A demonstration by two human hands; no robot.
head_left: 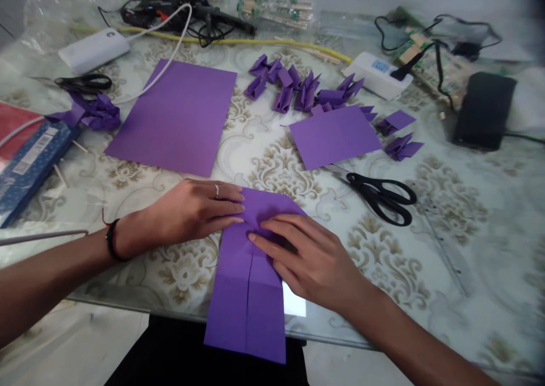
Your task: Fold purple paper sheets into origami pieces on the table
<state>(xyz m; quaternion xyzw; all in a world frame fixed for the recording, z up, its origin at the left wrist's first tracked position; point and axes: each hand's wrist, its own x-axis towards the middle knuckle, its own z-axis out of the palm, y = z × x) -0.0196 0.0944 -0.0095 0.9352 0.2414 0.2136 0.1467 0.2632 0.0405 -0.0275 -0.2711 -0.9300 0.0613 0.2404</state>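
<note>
A folded strip of purple paper (244,295) lies across the table's front edge, its lower end hanging over it. Two folded sides meet along a seam down its middle. My left hand (191,210) rests on the upper left of the strip, with fingers stretched out flat and a ring on one finger. Over the upper right, my right hand (310,255) presses its fingertips near the seam; its fingers are apart and slightly bent, and the thumb is hidden. A pair of black-handled scissors (378,196) lies to the right, blades partly under a smaller purple sheet (334,136).
Behind my hands are a large purple sheet (183,116) and several folded purple pieces (304,91). A clear ruler (445,250) lies at right, near a black phone (485,110). At left are a blue box (29,164), other scissors (85,83) and a white power bank (94,50).
</note>
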